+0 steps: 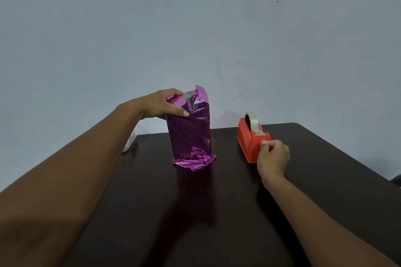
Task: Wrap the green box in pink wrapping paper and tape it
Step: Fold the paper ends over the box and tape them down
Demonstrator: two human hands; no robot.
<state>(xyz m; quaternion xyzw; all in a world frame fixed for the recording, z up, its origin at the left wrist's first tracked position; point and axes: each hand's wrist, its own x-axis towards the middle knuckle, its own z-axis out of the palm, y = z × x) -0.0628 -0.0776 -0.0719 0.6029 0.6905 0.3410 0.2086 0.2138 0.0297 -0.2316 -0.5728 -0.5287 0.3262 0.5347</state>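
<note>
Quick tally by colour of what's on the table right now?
Pink: 1, the wrapped box, held by the left hand
Orange: 1, the tape dispenser, right hand at its front
White: 1, an unclear object at the left edge
Total: 3

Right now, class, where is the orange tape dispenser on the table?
In the head view, the orange tape dispenser sits on the dark table near its far edge, right of the upright wrapped box, with the right hand at its near end.
</note>
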